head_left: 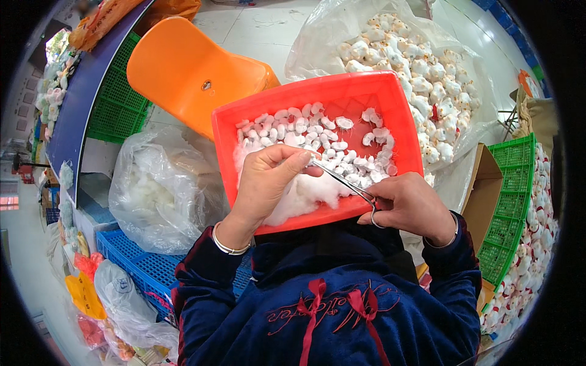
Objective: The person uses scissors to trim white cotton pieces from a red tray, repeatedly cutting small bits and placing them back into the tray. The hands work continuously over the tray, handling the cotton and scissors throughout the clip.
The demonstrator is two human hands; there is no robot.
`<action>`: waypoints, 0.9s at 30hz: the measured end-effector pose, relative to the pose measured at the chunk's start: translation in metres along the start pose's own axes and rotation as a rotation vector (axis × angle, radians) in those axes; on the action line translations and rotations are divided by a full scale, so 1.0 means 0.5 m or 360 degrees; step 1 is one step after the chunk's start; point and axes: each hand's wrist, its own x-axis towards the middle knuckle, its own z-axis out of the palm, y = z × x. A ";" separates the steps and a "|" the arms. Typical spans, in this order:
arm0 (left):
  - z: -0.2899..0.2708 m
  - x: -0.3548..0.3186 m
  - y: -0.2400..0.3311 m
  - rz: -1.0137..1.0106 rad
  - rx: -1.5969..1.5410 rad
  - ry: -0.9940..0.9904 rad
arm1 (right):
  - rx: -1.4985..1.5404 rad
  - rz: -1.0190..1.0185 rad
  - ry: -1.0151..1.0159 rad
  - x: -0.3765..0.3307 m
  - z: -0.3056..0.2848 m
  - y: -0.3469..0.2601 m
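Note:
Over a red plastic tub [408,116] on my lap, my left hand [259,183] pinches a small white fabric piece [312,157] between thumb and fingers. My right hand [412,204] grips the ring handles of long metal forceps [343,181]. The tips of the forceps meet the white piece at my left fingertips; whether they are inside it is too small to tell. Several small curved white fabric pieces [314,129] with loose threads lie in the tub. Fluffy white stuffing [305,198] fills its near left part, partly behind my left hand.
An orange chair [183,67] stands beyond the tub at left. A clear bag of stuffing [152,195] sits left, above a blue crate [143,262]. Far right, a large clear bag [317,43] holds many white plush pieces. A green crate [503,207] stands at right beside cardboard.

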 end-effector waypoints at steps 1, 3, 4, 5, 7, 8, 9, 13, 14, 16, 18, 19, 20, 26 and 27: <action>0.003 0.001 -0.005 0.0029 -0.0007 0.0010 | 0.0006 0.0008 -0.0007 0.000 -0.002 0.000; 0.006 0.003 -0.006 0.0023 0.0004 0.0009 | 0.0080 -0.0015 -0.0016 0.004 0.000 0.002; 0.005 0.002 -0.001 -0.0012 0.0025 -0.0005 | 0.0117 -0.0026 -0.0017 0.007 0.002 0.004; 0.004 0.002 0.003 -0.0042 0.0017 -0.0034 | 0.0150 -0.0039 -0.0009 0.010 0.004 0.007; 0.003 -0.001 0.011 -0.0097 -0.0028 -0.0109 | 0.0215 -0.0066 0.0007 0.015 0.008 0.014; 0.001 -0.001 0.013 -0.0107 -0.0038 -0.0118 | 0.0272 -0.0063 0.0002 0.017 0.011 0.018; -0.001 -0.001 0.016 -0.0116 -0.0048 -0.0124 | 0.0328 -0.0060 -0.0002 0.017 0.015 0.022; -0.003 0.000 0.015 -0.0090 -0.0002 -0.0058 | 0.0375 0.0030 -0.0070 0.010 0.006 0.019; -0.003 0.000 0.015 -0.0082 0.0012 -0.0055 | 0.0371 0.0023 -0.0064 0.009 0.005 0.020; -0.003 0.001 0.013 -0.0065 0.0045 -0.0048 | 0.0365 0.0009 -0.0056 0.005 0.007 0.024; -0.001 -0.001 0.010 -0.0045 0.0068 -0.0037 | 0.0370 0.0029 -0.0081 0.003 0.006 0.023; -0.001 0.000 0.008 -0.0034 0.0069 -0.0031 | 0.0372 0.0041 -0.0096 0.004 0.005 0.022; -0.001 -0.001 0.008 -0.0019 0.0107 -0.0023 | 0.0371 0.0053 -0.0097 0.004 0.004 0.021; 0.006 -0.003 -0.009 0.0163 0.0138 -0.0021 | 0.0404 0.0083 -0.0105 0.002 0.005 0.016; 0.004 -0.003 -0.007 0.0082 0.0132 -0.0018 | 0.0431 0.0061 -0.0088 0.004 0.012 0.022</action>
